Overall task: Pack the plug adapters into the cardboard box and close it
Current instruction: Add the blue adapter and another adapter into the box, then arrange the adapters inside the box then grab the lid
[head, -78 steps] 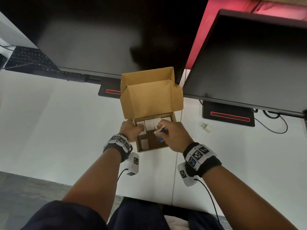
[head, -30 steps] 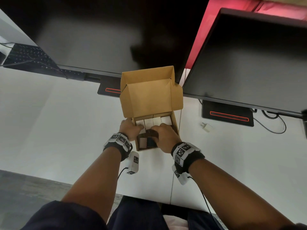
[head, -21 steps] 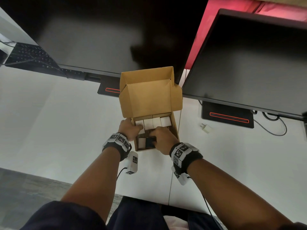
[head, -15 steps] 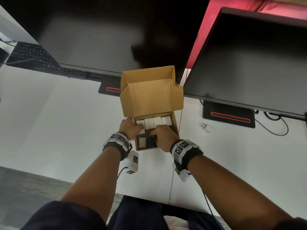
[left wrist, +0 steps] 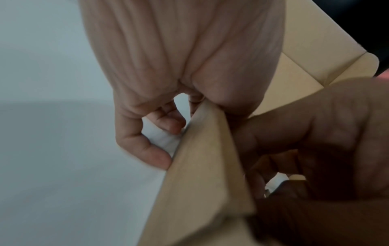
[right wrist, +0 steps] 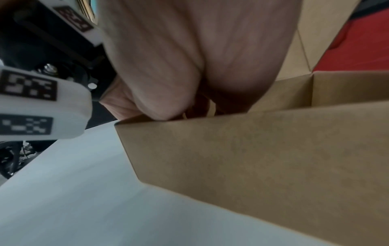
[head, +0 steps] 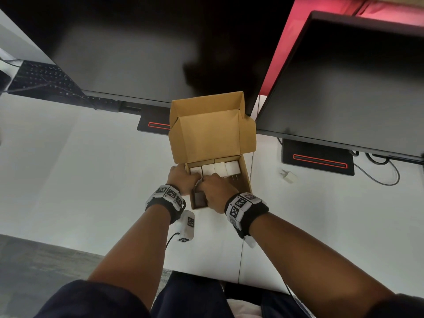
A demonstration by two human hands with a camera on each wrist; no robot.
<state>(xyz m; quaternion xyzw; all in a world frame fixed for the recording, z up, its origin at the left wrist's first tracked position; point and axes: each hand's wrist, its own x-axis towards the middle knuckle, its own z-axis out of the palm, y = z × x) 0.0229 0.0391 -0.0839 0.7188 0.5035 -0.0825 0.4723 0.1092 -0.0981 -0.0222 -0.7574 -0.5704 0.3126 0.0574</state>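
Note:
The cardboard box [head: 246,177] stands on the white table with its lid [head: 211,136] raised at the far side. A row of white plug adapters [head: 214,168] fills the far end of the box. My left hand [head: 183,180] grips the box's left wall [left wrist: 200,174], fingers curled outside it. My right hand [head: 214,189] reaches down inside the box near the left wall, fingers curled; in the left wrist view a white adapter [left wrist: 275,183] shows between them. The right wrist view shows only my palm [right wrist: 179,58] over the box's near wall [right wrist: 252,158]. One loose adapter [head: 288,176] lies right of the box.
Two dark monitors [head: 128,60] [head: 348,83] hang over the back of the table, their bases [head: 317,158] close behind the box. A keyboard [head: 43,76] sits far left and a cable [head: 380,171] far right. The table's near edge [head: 137,258] is by my lap.
My right hand has gone down into the box with an adapter and slid left toward my left hand. The left hand and the box have stayed put.

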